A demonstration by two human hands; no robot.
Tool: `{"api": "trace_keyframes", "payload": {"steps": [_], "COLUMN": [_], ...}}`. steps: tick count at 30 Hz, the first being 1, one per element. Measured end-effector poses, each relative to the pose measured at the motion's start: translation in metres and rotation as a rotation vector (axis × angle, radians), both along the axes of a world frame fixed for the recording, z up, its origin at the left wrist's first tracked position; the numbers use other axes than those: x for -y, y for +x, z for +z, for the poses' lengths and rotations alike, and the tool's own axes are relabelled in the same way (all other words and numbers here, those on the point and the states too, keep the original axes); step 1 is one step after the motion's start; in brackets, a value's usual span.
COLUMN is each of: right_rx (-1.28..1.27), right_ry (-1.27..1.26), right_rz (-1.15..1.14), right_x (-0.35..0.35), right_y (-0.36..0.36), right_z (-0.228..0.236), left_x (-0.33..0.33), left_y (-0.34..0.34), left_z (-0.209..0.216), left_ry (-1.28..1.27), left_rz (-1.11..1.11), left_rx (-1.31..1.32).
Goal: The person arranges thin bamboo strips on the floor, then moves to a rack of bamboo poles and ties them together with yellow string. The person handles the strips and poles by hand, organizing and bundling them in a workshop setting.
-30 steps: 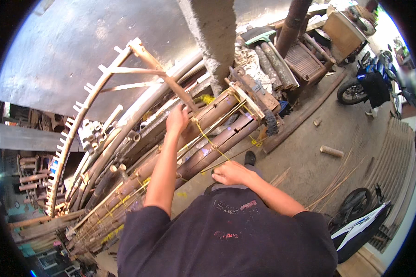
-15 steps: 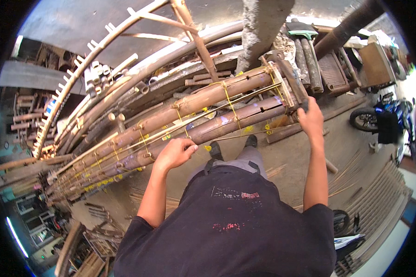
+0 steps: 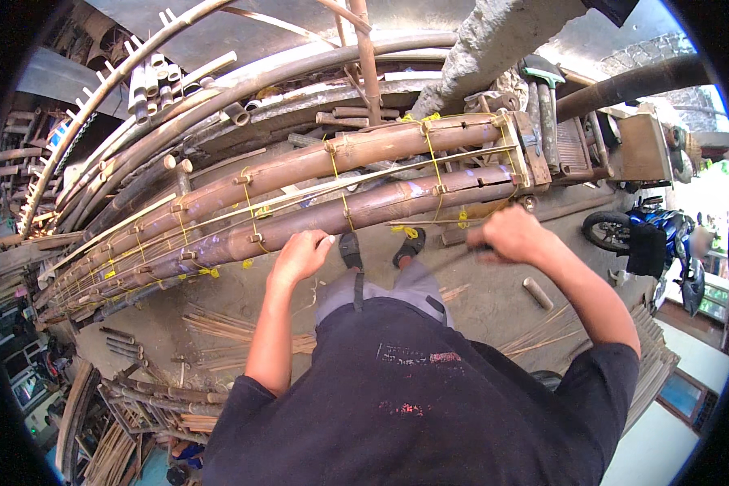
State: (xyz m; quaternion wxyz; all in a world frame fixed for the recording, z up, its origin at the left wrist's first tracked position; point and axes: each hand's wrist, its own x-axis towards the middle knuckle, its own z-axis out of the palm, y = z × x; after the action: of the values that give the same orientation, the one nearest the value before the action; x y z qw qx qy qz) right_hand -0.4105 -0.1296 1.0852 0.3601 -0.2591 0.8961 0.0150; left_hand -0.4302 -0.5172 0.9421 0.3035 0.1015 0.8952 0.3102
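Note:
Across the view runs a long frame of two bamboo poles, the far pole (image 3: 283,172) and the near pole (image 3: 296,223), strung with yellow cord (image 3: 338,182) over small wooden pegs. My left hand (image 3: 300,257) hovers just on my side of the near pole, its fingers curled and thumb against them; whatever it may hold is hidden. My right hand (image 3: 510,235) is closed round a dark tool (image 3: 478,237), smeared by motion, below the frame's right end. At that end a wooden end block (image 3: 533,144) stands beside a pale crosspiece (image 3: 511,150).
Bent bamboo poles and short cut tubes (image 3: 144,89) are stacked beyond the frame. A rough concrete post (image 3: 486,49) rises behind it. To the right stands a blue motorcycle (image 3: 656,227). Thin bamboo strips (image 3: 227,326) and a short tube (image 3: 537,293) lie on the floor.
My right hand has pulled down and left with its tool, off the frame's end. My left hand has shifted slightly right and stays curled. The whole view has tilted and moved.

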Motion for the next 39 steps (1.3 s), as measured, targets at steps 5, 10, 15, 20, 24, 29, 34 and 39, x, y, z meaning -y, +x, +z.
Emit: {"api": "trace_keyframes", "payload": {"steps": [5,10,15,20,24,29,34,39], "right_rx": [-0.037,-0.391,-0.134,-0.436,-0.007,-0.379,-0.146,-0.326], "right_ry": [0.012,-0.055,-0.150,-0.115,-0.056,-0.147,0.029,-0.078], "right_rz": [0.070,-0.155,-0.011,-0.105,0.091,-0.064,0.064,-0.180], "right_x": [0.022,0.026,0.030,0.038,0.037,0.029,0.031,0.030], "right_y": [0.001,0.006,0.023,0.011,0.015,0.015,-0.008,0.009], "right_z": [-0.001,-0.014,-0.004,-0.026,-0.025,-0.044,-0.044,-0.069], "left_x": [0.004,0.007,0.007,0.003,0.003,0.001,0.002,0.006], "left_y": [0.017,0.022,0.016,0.005,0.002,0.001,-0.002,0.000], "left_z": [-0.002,-0.002,-0.007,-0.002,-0.004,-0.004,-0.005,-0.014], "left_ry": [0.117,0.138,0.104,0.190,0.235,0.244,0.187,0.138], "left_rz": [0.067,0.079,0.080,0.203,0.252,0.327,0.275,0.185], "left_rx": [-0.036,-0.059,-0.060,-0.037,0.049,0.065,0.066,-0.009]}}
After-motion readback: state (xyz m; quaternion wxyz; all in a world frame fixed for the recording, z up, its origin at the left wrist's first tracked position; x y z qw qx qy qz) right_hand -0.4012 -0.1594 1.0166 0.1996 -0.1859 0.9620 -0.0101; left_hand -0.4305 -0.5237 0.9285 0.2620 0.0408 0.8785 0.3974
